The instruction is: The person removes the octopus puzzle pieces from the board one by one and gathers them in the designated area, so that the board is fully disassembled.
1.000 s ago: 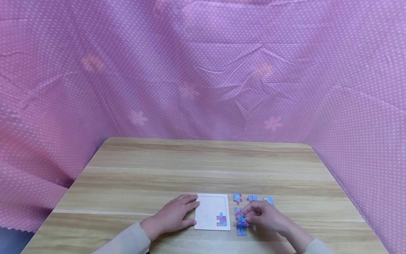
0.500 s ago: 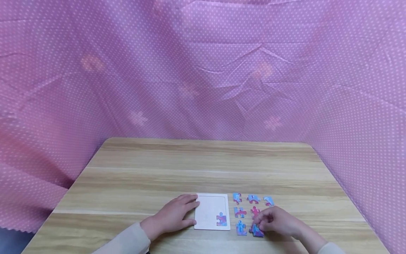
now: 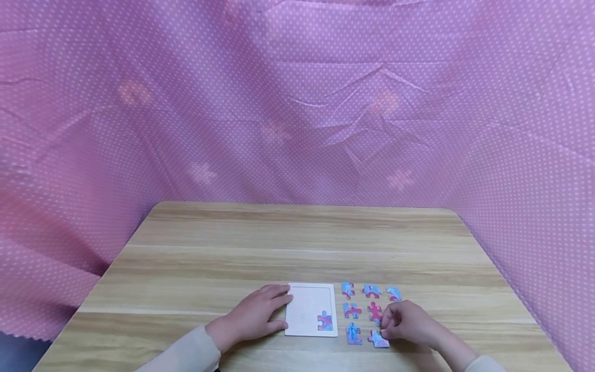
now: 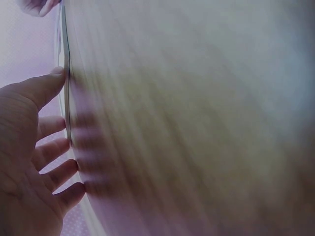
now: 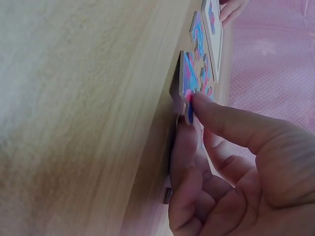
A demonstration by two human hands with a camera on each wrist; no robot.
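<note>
My left hand [image 3: 254, 316] rests against the left edge of a white puzzle tray [image 3: 302, 332], fingers fairly straight, with fingertips and thumb touching the rim. One blue and pink piece [image 3: 325, 322] lies in the tray's lower right corner. Right of the tray, my right hand [image 3: 411, 325] pinches a blue and purple puzzle piece [image 5: 188, 73] between thumb and forefinger. In the right wrist view that piece is slightly tilted, one edge raised off the table. Close beside those fingers lies a pink piece [image 3: 374, 311].
More loose puzzle pieces lie right of the tray: a blue and red one [image 3: 347, 290], an arched one [image 3: 371, 291], a corner one [image 3: 393, 293], one with a pink bar [image 3: 351, 310] and a blue one [image 3: 353, 333]. A polka-dot cloth [image 3: 297, 129] surrounds the wooden table [image 3: 279, 232].
My right hand has carried the pinched piece right from above the left column of pieces to the bottom row, uncovering pieces beneath. The left hand and tray have stayed put.
</note>
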